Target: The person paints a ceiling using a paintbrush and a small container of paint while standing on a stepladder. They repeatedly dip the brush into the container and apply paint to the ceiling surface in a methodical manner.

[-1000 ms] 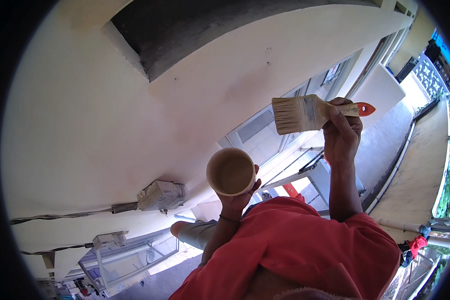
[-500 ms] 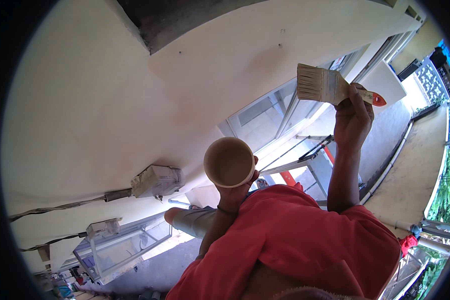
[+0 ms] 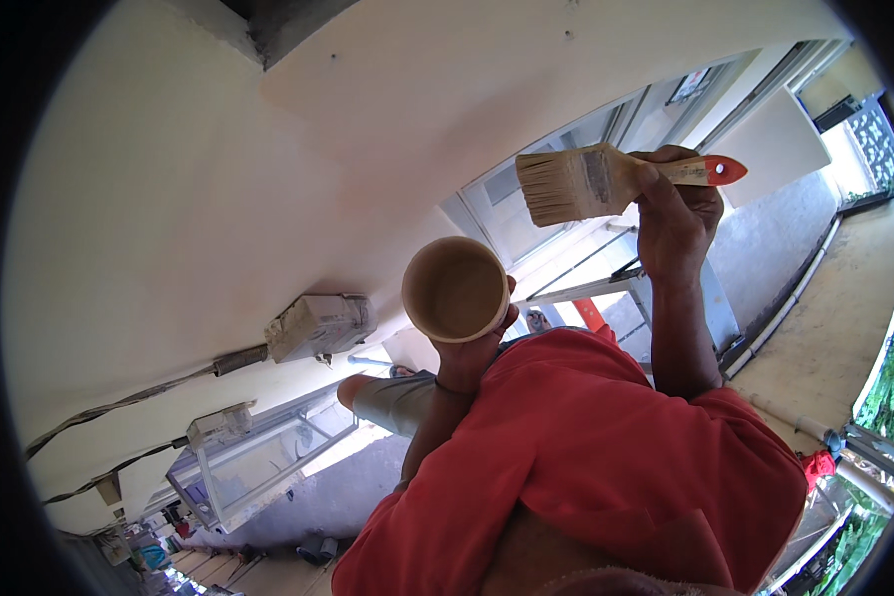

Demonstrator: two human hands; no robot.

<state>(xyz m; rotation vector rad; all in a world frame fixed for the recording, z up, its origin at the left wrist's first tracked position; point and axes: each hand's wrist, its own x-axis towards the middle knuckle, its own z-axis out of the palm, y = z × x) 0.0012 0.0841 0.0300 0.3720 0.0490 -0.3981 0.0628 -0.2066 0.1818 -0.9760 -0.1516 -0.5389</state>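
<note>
A pale round cup [image 3: 429, 283] with its mouth facing me is gripped from beneath by my left hand [image 3: 472, 363], fingers wrapped round its side. Its inside looks beige; how much it contains I cannot tell. To the right and a little higher, my right hand [image 3: 677, 223] is closed on a wide, flat paintbrush [image 3: 596, 184] near the base of its handle. The bristles are coated light brown and point left toward the cream wall [image 3: 209, 189], apart from both wall and cup. The handle's red end sticks out past my fingers.
A dusty box [image 3: 318, 328] with a cable [image 3: 139, 397] juts from the wall at the left, above an open framed glass window [image 3: 268, 467]. Other window panes [image 3: 517, 209] lie behind the brush. Metal framework with a red part [image 3: 591, 313] stands below; a pipe [image 3: 790, 308] runs at the right.
The paintbrush has moved left, closer to the wall and cup, and its bristles have tipped slightly downward. The cup appears slightly higher in view; the whole view has shifted a little.
</note>
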